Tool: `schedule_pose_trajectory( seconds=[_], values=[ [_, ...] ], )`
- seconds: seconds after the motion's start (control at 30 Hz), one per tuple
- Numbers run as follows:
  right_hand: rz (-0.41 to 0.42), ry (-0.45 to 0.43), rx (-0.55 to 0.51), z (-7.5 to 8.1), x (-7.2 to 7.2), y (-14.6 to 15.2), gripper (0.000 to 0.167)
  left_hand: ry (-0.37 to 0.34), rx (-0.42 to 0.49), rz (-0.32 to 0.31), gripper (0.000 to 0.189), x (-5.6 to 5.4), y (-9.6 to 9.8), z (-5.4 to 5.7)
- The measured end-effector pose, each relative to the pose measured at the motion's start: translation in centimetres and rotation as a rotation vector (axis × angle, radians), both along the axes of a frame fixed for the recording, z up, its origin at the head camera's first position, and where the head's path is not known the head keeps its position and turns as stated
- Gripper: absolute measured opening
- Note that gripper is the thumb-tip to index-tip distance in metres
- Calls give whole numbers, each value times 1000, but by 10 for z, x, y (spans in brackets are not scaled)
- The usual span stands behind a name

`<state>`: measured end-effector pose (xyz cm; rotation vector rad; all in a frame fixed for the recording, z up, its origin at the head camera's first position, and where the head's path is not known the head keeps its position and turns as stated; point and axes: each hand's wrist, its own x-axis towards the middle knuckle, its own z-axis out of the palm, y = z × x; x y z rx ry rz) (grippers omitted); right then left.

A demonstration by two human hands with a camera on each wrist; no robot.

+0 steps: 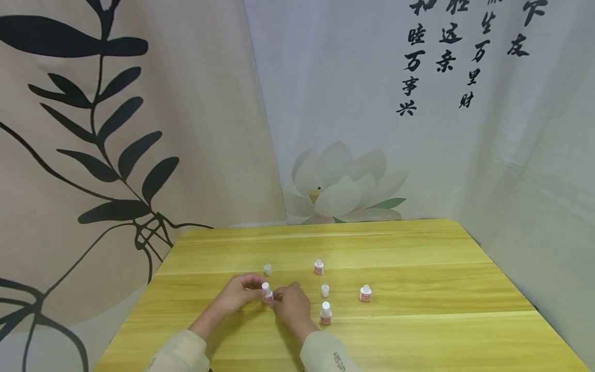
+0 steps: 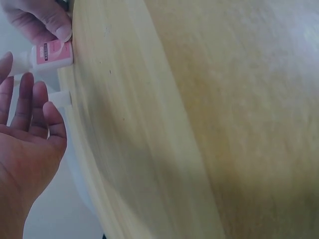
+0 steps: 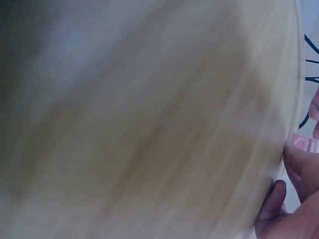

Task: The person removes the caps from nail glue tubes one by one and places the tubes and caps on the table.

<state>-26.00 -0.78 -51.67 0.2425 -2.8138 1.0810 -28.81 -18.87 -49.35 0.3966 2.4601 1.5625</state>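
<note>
A small white plastic bottle with a pink label and a white cap is between my two hands, slightly tilted. My left hand pinches it at the cap with thumb and forefinger, the other fingers loosely bent. From the other side, my right hand grips the labelled body near its base. In the left wrist view the right thumb presses on the pink label. Only a corner of the bottle shows in the right wrist view. Just behind the left hand stands a loose white cap.
Right of my hands, a capped bottle stands near the front, with another loose white cap behind it. Two bottles with bare nozzles stand farther off, one at the back and one to the right. The wooden table meets hanging cloth behind.
</note>
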Motion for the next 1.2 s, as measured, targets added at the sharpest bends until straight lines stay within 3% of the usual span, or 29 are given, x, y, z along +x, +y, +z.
schedule_pose_trajectory(
  seconds=[0.2,0.47,0.93,1.2],
  values=[
    [6,17,3,1,1,0,13,4,-22,22,24,0,2,-1],
    [0,4,2,1,1,0,15,-16,-14,0,32,1,-1,2],
    [-10,-32,-39,2,0,0,14,10,7,9,21,1,2,1],
    [-9,-37,-41,1,0,0,13,4,0,-6,34,-1,-2,1]
  ],
)
